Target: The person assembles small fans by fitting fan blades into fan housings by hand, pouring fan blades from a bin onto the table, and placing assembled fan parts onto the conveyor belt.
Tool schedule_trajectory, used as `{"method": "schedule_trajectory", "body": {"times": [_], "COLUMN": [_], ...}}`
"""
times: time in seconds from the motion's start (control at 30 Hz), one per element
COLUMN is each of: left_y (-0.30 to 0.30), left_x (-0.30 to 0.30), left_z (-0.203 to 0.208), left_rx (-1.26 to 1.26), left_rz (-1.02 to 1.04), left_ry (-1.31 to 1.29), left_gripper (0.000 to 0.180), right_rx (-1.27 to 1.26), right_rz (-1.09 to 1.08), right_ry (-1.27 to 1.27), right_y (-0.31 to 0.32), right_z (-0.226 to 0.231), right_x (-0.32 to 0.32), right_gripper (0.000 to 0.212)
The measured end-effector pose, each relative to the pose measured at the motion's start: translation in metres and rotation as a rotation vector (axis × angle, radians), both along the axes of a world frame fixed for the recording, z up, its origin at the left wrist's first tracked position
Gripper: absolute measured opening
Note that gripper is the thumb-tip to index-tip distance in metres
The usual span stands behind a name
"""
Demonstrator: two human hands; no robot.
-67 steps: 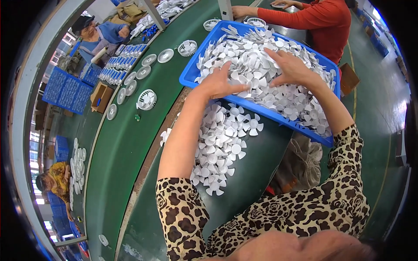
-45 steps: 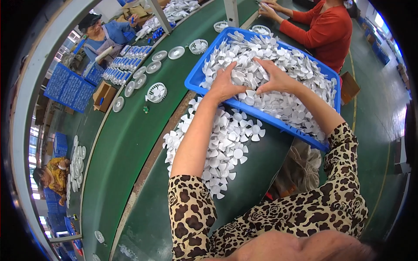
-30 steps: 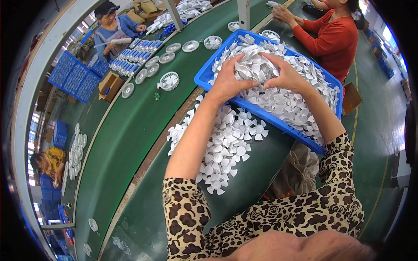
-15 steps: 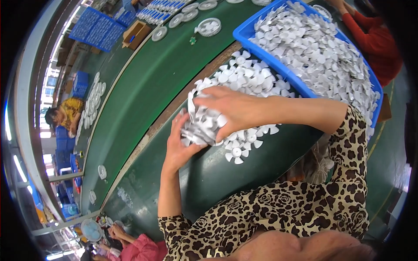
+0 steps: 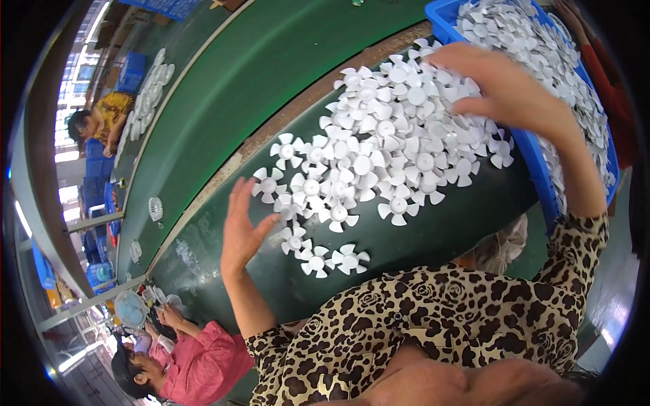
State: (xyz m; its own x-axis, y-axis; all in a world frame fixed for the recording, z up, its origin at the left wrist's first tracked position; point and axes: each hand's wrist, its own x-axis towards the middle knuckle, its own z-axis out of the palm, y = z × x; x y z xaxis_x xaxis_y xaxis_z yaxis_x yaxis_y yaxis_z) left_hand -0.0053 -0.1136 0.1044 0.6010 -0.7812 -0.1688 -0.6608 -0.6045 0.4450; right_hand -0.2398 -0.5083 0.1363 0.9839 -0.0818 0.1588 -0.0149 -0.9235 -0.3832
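Observation:
A loose heap of small white fan blades (image 5: pixel 386 128) lies on the green worktop (image 5: pixel 433 247) in front of me. At the heap's left end is my left hand (image 5: pixel 244 233), fingers spread and thumb apart, with nothing in it. My right hand (image 5: pixel 497 84) is over the far right part of the heap, slightly blurred, its thumb and fingers apart and no blade held. Beyond it stands a blue bin (image 5: pixel 531 162) full of the same white fan blades (image 5: pixel 542 61). A few blades lie singly at the heap's near left edge.
A green conveyor belt (image 5: pixel 271 81) runs along the far side, with white plastic parts (image 5: pixel 156 208) on it. A person in a yellow top (image 5: pixel 112 115) works across the belt. Someone in a pink shirt (image 5: pixel 206 362) sits at lower left. A red sleeve (image 5: pixel 609 95) shows beyond the bin.
The blades that were between my hands now lie spread on the worktop. My hands have moved apart, the right one toward the bin. The view has shifted as well.

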Motion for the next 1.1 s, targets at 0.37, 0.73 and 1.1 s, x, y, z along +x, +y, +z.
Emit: {"method": "schedule_trajectory", "body": {"times": [0.37, 0.73, 1.1], "left_y": [-0.186, -0.415, -0.397], "left_x": [-0.067, -0.137, -0.174], "left_z": [0.020, -0.019, -0.020], "left_rx": [-0.296, 0.123, 0.071], "left_rz": [-0.644, -0.862, -1.003], "left_ry": [0.151, -0.276, -0.062], "left_gripper": [0.061, 0.088, 0.093], "right_rx": [0.061, -0.025, 0.389], "right_rz": [-0.852, -0.893, -0.730], "right_ry": [0.511, 0.136, -0.015], "right_y": [-0.018, -0.043, -0.030], "right_z": [-0.033, -0.078, -0.046], "right_x": [-0.200, -0.173, -0.203], "right_gripper": [0.102, 0.092, 0.074]}}
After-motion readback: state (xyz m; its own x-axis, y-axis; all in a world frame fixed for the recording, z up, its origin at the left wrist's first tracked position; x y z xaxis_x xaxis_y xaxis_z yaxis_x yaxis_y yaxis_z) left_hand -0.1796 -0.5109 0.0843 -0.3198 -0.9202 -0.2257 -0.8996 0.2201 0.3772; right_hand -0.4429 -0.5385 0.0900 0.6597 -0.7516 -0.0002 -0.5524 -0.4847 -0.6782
